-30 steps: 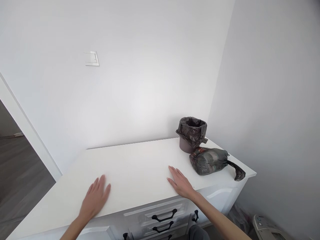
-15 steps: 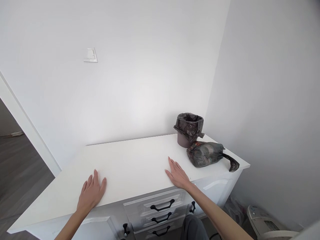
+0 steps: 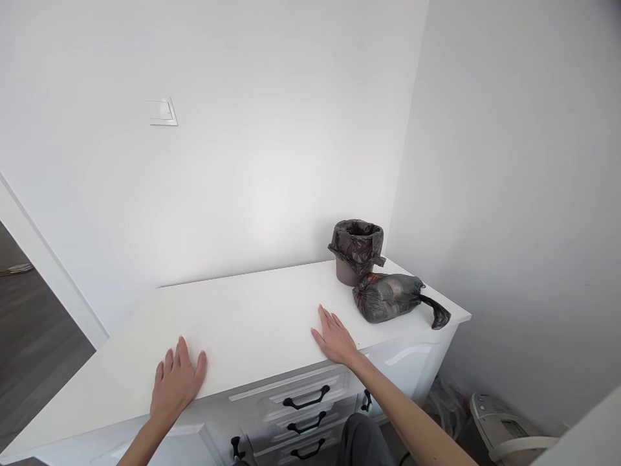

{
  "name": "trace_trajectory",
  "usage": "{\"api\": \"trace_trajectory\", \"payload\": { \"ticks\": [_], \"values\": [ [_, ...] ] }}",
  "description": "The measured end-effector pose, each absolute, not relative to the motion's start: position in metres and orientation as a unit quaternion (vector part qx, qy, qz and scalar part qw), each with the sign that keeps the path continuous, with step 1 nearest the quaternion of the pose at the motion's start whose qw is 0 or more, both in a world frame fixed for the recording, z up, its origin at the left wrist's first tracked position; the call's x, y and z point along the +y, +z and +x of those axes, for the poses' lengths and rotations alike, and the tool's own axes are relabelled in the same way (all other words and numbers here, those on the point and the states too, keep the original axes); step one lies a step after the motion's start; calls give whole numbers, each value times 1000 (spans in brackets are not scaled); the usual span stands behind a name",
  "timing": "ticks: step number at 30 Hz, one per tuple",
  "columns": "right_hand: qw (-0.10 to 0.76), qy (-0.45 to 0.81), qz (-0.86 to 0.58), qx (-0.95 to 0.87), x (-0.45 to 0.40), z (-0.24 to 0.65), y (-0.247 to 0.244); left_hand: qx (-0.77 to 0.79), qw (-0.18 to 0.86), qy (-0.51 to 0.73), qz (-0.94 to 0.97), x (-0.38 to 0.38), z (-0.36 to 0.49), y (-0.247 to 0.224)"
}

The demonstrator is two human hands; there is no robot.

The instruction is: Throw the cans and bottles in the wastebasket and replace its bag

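Note:
My left hand lies palm down on the white cabinet top, left of the middle, fingers spread and nothing in it. Flat near the front edge rests my right hand, its fingers stretched out and thumb apart, also holding nothing. Just right of it is a tied dark translucent bag with mixed contents, lying on its side, its knotted tail pointing right. Behind that bag, near the wall, stands a small brownish bin with a black liner folded over its rim.
Drawers with black handles and side doors form the cabinet front. A light switch is on the wall. At the lower right, a beige appliance stands on the floor beside clear plastic. A door frame is at left.
The view has shifted slightly, so the bin, bag and switch appear a little further left. Both hands remain flat on the cabinet top, the left fingers slightly more spread.

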State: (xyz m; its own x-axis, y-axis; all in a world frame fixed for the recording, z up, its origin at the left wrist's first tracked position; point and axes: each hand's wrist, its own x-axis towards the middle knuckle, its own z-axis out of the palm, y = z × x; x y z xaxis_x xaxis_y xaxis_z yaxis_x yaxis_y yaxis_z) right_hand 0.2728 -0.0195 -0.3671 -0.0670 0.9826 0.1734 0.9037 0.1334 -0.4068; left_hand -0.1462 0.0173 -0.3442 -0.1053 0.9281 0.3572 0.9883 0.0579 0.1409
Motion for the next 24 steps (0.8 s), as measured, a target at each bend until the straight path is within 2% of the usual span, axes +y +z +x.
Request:
{"api": "trace_trajectory", "payload": {
  "ticks": [16,24],
  "values": [
    [215,103,-644,-727,-21,275,-360,-721,134,-147,-664,15,-109,-342],
    [223,98,-647,-722,-22,275,-356,-728,121,-142,-660,21,-110,-344]
  ]
}}
